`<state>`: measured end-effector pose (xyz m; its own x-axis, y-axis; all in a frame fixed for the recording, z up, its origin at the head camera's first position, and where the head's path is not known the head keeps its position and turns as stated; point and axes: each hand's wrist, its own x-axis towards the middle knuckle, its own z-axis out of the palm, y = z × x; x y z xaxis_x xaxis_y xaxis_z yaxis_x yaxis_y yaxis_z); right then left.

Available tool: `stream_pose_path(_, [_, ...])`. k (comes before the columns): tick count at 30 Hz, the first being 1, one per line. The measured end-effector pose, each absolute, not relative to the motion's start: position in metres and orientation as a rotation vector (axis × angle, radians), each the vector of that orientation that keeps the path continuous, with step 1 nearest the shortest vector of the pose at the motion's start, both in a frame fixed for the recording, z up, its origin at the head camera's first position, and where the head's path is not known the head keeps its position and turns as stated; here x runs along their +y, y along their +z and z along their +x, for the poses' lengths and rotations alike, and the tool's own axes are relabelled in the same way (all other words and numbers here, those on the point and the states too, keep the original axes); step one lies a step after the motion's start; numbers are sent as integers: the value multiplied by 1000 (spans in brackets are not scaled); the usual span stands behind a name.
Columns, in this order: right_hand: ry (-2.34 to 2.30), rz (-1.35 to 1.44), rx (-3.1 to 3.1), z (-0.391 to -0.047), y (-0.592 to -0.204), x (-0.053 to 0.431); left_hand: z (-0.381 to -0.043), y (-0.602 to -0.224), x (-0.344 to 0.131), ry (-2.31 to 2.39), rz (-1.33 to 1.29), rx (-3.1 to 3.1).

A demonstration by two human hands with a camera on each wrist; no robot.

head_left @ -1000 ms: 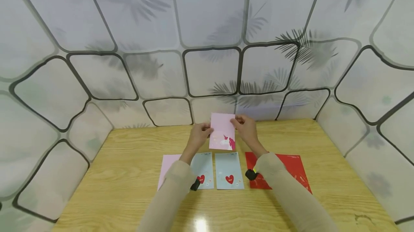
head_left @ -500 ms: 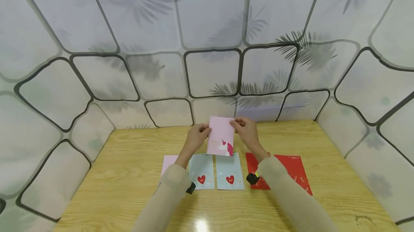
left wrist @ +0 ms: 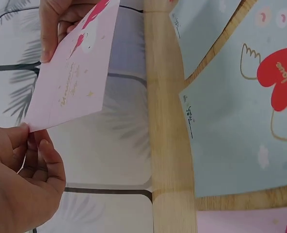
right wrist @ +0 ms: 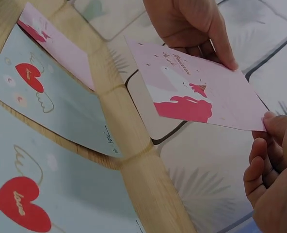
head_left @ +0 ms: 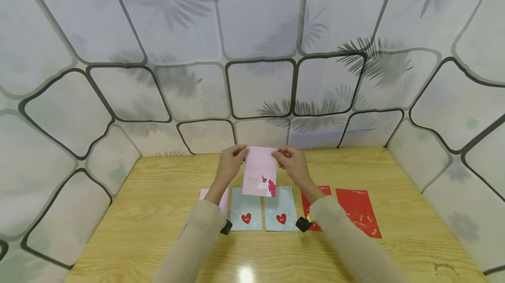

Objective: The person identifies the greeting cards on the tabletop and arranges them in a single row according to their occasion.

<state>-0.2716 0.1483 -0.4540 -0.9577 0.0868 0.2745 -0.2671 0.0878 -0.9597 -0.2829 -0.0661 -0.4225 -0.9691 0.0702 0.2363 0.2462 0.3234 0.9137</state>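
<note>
A pink card (head_left: pixel 256 164) with a white-and-magenta unicorn is held up over the table, upright and spread between both hands. My left hand (head_left: pixel 229 164) pinches its upper left corner between thumb and fingers. At the upper right corner, my right hand (head_left: pixel 295 165) pinches it the same way. Gold lettering beside the unicorn shows on the pink card (left wrist: pixel 75 77) in the left wrist view. Below and behind the card's lower edge lie two light blue cards (head_left: pixel 245 208) with red winged hearts. Another pink card (head_left: pixel 224 204) lies to their left, partly covered by my left forearm.
Two red cards (head_left: pixel 358 210) lie on the right side, one partly under my right forearm. The wooden table (head_left: pixel 165 213) meets a patterned cloth backdrop (head_left: pixel 260 90) at the back and sides. A black wrist device (head_left: pixel 304 224) is on each sleeve.
Both hands have moved the pink unicorn card slightly left and closer, so it now overlaps the blue cards' upper edges. The left hand's grip has shifted up to the top corner.
</note>
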Motion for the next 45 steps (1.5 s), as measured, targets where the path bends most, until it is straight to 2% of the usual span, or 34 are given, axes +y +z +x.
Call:
stream_pose_path(23, [1968,321,-2046,-266,-439,82,-260,-399,-136,-1790,-187,-2400])
stream_pose_path(45, [1918,304,-2064,-259,-446,7,-249,-408,-198,-1722,2,-2435])
